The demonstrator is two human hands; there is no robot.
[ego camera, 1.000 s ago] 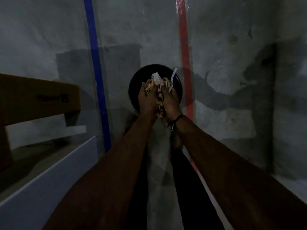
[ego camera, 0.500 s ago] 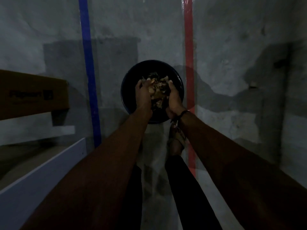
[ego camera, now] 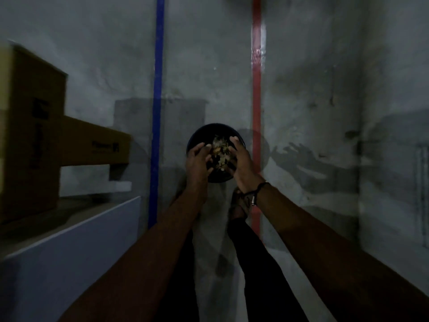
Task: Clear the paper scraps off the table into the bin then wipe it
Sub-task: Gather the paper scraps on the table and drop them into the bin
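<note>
Both hands, left hand (ego camera: pixel 197 161) and right hand (ego camera: pixel 240 159), spread wide over the round black bin (ego camera: pixel 214 133); crumpled paper scraps (ego camera: pixel 219 152) drop in. Wiping looks next.

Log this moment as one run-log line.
left hand open | right hand open | mixed paper scraps between hands, over round black bin | wipe pending

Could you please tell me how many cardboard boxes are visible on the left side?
2. A tall cardboard box stands at the far left on the white ledge; a flatter cardboard box lies just right of it, further back. Others may sit beyond the frame edge.
</note>
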